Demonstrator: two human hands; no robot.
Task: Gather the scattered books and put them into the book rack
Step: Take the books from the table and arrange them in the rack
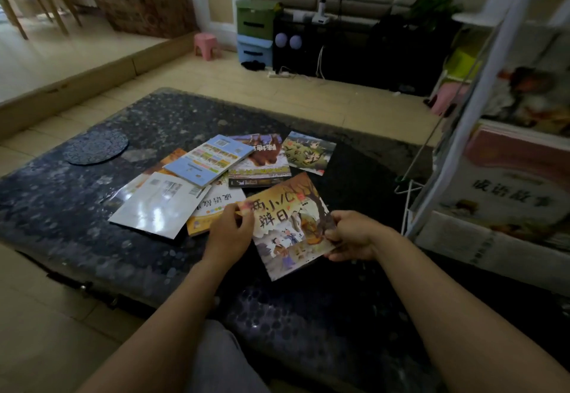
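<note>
Dark pebble-textured bench [61,207], head view: glossy, thin paperbacks [160,204] lie fanned and overlapping, a white-framed book rack [481,96] standing at right. Left hand [229,238] and right hand [351,236] each pinch an opposite edge of a flat picture book [290,232] over the bench; such edge grips on a slick, limp cover risk slipping or buckling.

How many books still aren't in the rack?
7: held book nearest; white book, yellow book, blue book, mostly covered orange book piled left; horse book, green book behind. Others may hide underneath.
</note>
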